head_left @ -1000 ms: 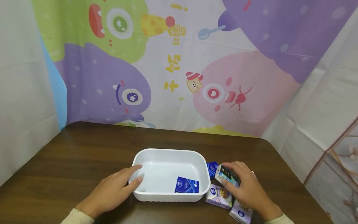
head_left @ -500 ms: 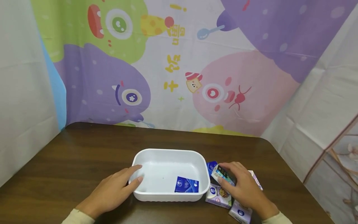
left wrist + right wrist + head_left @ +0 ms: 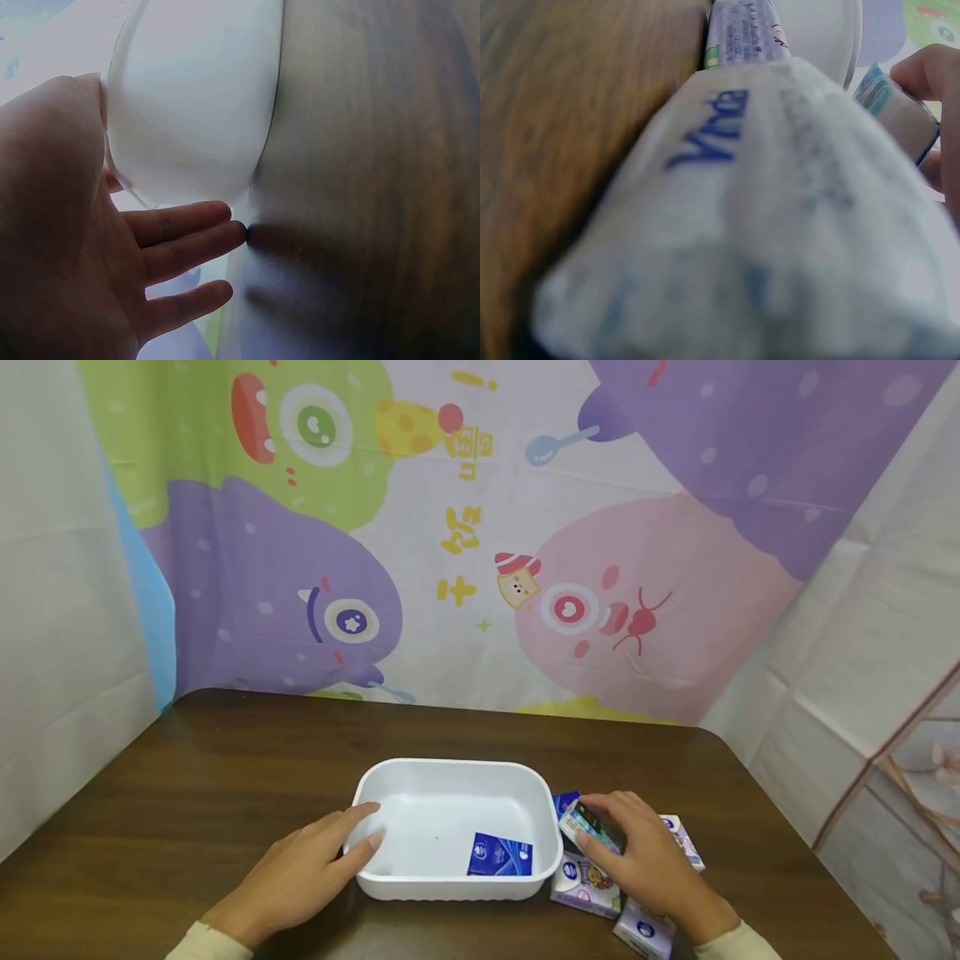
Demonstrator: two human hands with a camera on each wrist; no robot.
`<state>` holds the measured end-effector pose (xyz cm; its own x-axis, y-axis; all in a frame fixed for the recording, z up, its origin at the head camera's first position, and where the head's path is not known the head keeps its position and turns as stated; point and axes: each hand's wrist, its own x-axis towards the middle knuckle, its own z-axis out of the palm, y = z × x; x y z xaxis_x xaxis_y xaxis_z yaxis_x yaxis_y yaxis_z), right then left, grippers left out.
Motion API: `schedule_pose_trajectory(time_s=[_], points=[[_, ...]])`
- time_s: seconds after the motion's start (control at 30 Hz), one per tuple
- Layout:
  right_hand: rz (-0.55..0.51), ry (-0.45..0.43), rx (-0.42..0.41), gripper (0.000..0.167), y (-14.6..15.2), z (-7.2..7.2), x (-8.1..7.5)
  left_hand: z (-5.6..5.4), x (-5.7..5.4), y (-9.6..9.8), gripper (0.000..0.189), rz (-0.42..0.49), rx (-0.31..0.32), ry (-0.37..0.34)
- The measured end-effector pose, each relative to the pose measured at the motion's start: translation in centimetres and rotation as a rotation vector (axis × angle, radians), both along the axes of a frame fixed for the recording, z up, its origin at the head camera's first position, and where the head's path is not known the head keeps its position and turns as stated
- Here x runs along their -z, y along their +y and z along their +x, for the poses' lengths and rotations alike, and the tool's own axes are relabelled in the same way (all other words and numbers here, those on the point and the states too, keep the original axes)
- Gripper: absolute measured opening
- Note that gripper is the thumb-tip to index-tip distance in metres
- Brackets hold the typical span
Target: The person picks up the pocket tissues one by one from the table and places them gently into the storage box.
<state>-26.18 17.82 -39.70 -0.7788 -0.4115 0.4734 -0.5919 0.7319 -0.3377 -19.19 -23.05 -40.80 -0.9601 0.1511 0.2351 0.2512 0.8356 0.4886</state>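
A white plastic basin (image 3: 420, 887) stands on the table with one blue tissue pack (image 3: 501, 856) lying inside. My left hand (image 3: 296, 868) rests at its left end. Thumb and index finger reach over the rim, while the left wrist view shows other fingers (image 3: 195, 251) straight outside the wall. Between thumb and fingers, my right hand (image 3: 648, 860) grips a small pocket tissue pack (image 3: 592, 828) with a dark and green print, tilted close to the basin's right rim. Under and around that hand lie a purple-and-white tissue pack (image 3: 585, 885) and a lilac pack (image 3: 645, 931).
Another blue pack (image 3: 564, 802) sits against the basin's right side, partly hidden. A white-and-purple pack (image 3: 681, 842) lies beyond my right hand. A pack lettered Vinda (image 3: 727, 187) fills the right wrist view. A printed curtain (image 3: 450, 652) hangs behind the brown table (image 3: 247, 752).
My right hand has moved a little left with the pocket tissue pack, toward the basin's rim, uncovering more of the white-and-purple pack behind it. My left hand has stayed put.
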Motion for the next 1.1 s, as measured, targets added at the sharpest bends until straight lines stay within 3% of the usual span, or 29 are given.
schedule_pose_trajectory(time_s=[0.33,1.1], points=[[0.003,-0.039,0.017,0.040,-0.5,0.0,-0.4,-0.1,-0.2,0.1,0.054,-0.002,0.003,-0.011],[-0.003,0.015,-0.015,0.039,-1.0,-0.8,-0.7,-0.1,-0.1,0.0,0.054,0.008,-0.010,-0.036]])
